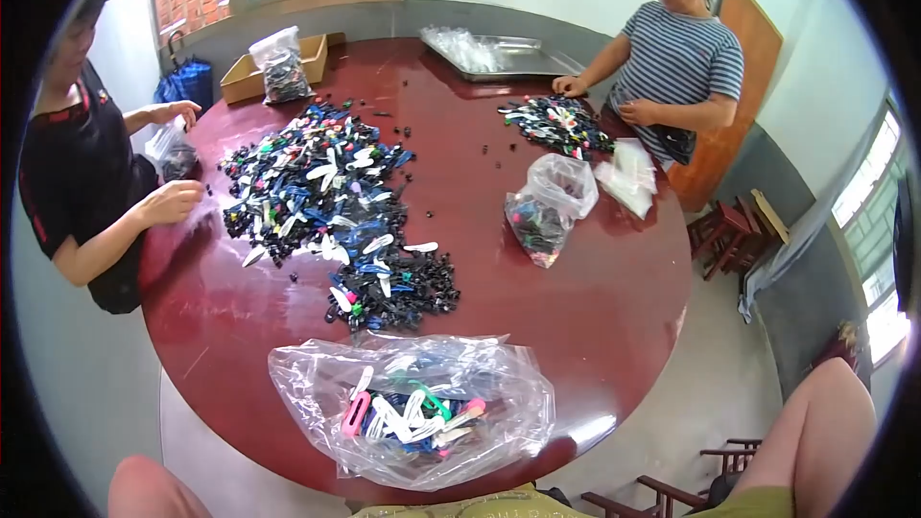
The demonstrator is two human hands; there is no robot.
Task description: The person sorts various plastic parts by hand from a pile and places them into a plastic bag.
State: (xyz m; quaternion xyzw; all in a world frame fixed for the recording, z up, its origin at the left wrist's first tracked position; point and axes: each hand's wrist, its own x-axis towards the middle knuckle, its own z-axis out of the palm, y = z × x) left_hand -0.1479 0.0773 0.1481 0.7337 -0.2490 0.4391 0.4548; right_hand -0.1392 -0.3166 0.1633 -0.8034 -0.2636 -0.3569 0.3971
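Neither my left hand nor my right hand shows in the head view. Closest to my body, at the front edge of the round table [595,326], lies a clear plastic bag [317,403]. Inside it are white hair clips [408,422], a pink one [355,414], a green one and several dark ones. Beyond the bag spreads a large pile of mixed hair clips [317,182], mostly black with white, blue and coloured ones. My bent knees [811,432] appear at the lower right and lower left.
A person [86,163] at left has hands near a small bag [173,155]. Another person [676,67] stands behind a smaller clip pile [556,125]. Filled bags [542,221], clear sleeves [628,177], a metal tray [528,62], a cardboard box [243,82] and stools [729,235] are around.
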